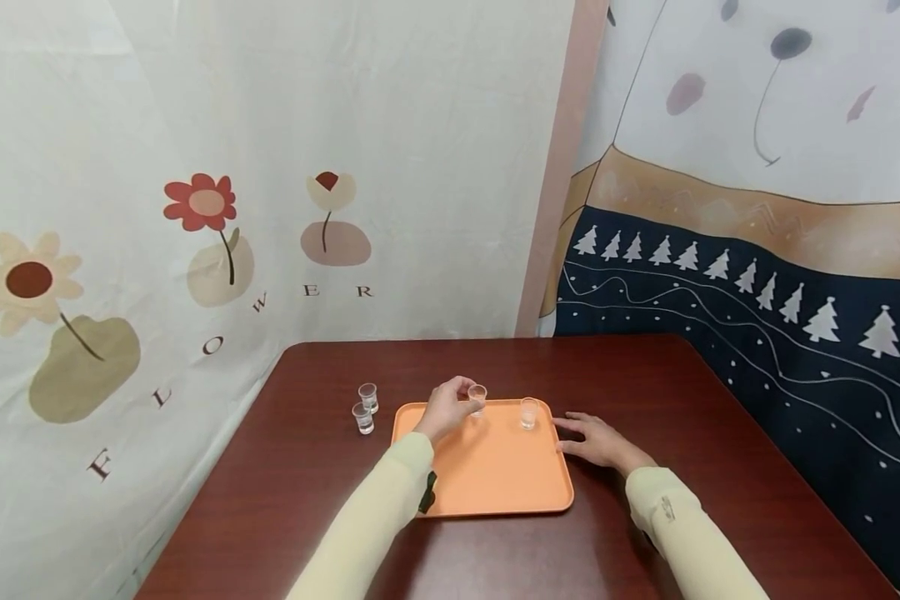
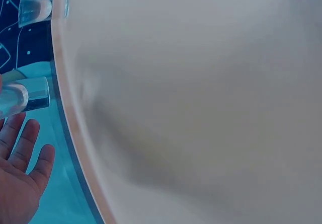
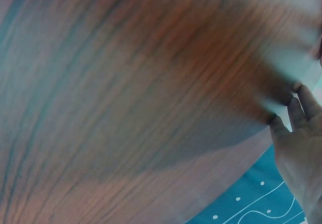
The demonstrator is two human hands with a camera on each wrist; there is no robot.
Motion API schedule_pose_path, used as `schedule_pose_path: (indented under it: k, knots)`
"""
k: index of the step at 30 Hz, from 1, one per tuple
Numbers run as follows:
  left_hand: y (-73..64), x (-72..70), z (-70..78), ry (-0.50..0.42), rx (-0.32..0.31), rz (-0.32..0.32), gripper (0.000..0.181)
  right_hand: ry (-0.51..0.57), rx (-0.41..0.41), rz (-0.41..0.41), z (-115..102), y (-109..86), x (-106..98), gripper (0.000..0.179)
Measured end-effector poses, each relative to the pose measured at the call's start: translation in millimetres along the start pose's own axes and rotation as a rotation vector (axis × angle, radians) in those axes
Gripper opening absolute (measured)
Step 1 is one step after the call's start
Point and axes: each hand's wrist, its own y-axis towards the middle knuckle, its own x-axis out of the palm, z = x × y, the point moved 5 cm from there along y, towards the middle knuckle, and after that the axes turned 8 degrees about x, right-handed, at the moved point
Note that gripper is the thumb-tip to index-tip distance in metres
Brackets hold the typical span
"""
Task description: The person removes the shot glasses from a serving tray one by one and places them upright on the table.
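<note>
My left hand [image 1: 447, 410] pinches a small clear shot glass [image 1: 477, 395] between thumb and fingers, over the far part of an orange tray [image 1: 487, 483]. The left wrist view shows this held glass [image 2: 30, 95] close beside the tray's surface, with clear liquid inside. A second shot glass [image 1: 528, 414] stands upright on the tray near its far right corner. My right hand [image 1: 598, 440] rests palm down on the table, its spread fingertips right at the tray's right rim. In the right wrist view the fingers [image 3: 298, 114] touch the wooden surface and hold nothing.
Two more shot glasses, a farther one [image 1: 369, 397] and a nearer one [image 1: 363, 418], stand close together on the brown table [image 1: 285, 500] left of the tray. Printed cloths, one with flowers [image 1: 435, 150] and one with trees [image 1: 832, 358], hang behind and beside the table.
</note>
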Motion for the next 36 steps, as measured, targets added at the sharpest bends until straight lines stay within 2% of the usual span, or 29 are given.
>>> schedule_pose_path:
  k: [6,17,20,29,36]
  knots:
    - [-0.6,-17.6,1.4,0.003,0.026,0.024,0.027,0.004,0.003,0.006,0,0.1,0,0.058]
    - [-6.0,-55.0,-3.1,0.024,0.014,0.107,0.03,0.011,0.048,-0.003,1,1.5,0,0.058]
    - [-8.7,-65.7,-6.2,0.038,0.009,0.131,0.032,0.0,0.039,-0.006,1,1.3,1,0.059]
    - [-18.2,-105.3,-10.9,0.089,0.011,0.229,0.034,-0.007,0.017,0.001,0,0.6,2,0.059]
    - [-30.2,-134.7,-19.7,0.122,-0.006,0.259,0.04,-0.011,0.007,0.007,-2,-0.9,1,0.058]
